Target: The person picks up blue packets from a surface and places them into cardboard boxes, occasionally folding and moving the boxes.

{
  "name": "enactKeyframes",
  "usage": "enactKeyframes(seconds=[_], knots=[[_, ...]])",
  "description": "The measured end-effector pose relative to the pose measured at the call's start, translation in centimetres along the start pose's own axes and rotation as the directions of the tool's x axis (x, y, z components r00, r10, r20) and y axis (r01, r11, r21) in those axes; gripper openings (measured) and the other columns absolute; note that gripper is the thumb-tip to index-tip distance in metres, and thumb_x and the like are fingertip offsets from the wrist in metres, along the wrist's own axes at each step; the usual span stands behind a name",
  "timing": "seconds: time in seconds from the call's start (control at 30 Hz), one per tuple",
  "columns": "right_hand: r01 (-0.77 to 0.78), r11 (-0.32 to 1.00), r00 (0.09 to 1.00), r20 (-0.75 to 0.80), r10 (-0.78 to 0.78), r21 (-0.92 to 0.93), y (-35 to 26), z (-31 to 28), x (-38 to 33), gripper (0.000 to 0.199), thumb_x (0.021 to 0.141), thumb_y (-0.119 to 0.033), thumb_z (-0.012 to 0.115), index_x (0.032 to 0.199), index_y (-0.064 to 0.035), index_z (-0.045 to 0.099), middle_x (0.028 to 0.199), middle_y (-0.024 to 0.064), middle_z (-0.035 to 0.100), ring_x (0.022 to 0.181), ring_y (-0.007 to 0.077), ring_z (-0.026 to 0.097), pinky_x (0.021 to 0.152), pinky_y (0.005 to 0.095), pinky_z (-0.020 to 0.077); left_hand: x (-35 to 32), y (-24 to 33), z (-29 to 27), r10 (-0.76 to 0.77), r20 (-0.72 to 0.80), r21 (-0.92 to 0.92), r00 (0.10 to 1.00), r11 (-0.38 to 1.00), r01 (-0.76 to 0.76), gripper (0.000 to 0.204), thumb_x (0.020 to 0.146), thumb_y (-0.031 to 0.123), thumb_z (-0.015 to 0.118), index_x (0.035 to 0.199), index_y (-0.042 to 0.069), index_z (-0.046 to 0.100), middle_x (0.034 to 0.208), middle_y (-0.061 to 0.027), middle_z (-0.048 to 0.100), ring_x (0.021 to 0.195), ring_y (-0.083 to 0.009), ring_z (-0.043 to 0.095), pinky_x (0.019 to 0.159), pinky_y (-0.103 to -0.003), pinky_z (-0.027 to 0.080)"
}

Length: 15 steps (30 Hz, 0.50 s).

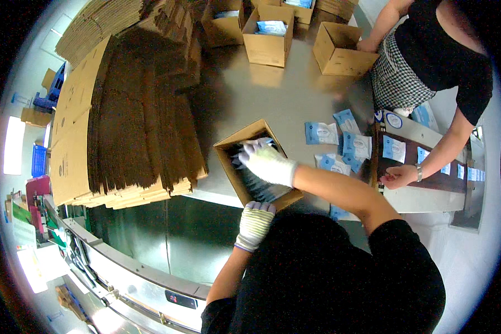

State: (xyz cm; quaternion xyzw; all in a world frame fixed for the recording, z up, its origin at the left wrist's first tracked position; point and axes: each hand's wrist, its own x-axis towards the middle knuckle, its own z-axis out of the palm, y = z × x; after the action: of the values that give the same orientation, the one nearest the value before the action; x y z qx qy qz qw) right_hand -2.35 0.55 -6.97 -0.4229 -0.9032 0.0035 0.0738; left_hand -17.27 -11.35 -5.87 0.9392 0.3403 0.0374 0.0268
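Packets stand packed in the open carton at the table's near edge, right hand pressing them with fingers spread flat, left hand curled around the near wall, which might buckle under pressure.

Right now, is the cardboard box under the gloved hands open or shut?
Open: the cardboard box has its flaps up, packets show inside, and the right hand reaches in.
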Motion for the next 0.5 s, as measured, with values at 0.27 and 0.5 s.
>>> enactKeyframes(seconds=[0.27,0.5], knots=[[-0.082,0.989,0.955,0.294,0.043,0.122,-2.2,-2.5,-8.2,0.030,0.084,-0.025,0.050,0.101,-0.0005,0.055,0.073,0.0105,0.060,0.063,0.0257,0.060,0.055,0.0397,0.0451,4.4,-7.1,-4.2,-0.046,-0.124,0.022,0.991,0.999,0.049,0.038,0.072,0.019,0.059,0.108,0.008,0.055,0.120,-0.0164,0.051,0.120,-0.0368,0.041,0.103,-0.051,0.028],[-0.385,0.920,0.920,0.109,0.378,0.064,10.0,-0.8,2.2,0.018,0.084,-0.012,0.045,0.093,-0.0028,0.057,0.066,0.0136,0.060,0.060,0.0295,0.061,0.052,0.0449,0.0460,3.1,-10.9,-23.8,-0.393,-0.558,0.321,0.731,0.710,0.626,0.042,0.078,0.011,0.059,0.118,0.013,0.049,0.127,-0.0124,0.046,0.119,-0.0361,0.041,0.101,-0.054,0.032]])
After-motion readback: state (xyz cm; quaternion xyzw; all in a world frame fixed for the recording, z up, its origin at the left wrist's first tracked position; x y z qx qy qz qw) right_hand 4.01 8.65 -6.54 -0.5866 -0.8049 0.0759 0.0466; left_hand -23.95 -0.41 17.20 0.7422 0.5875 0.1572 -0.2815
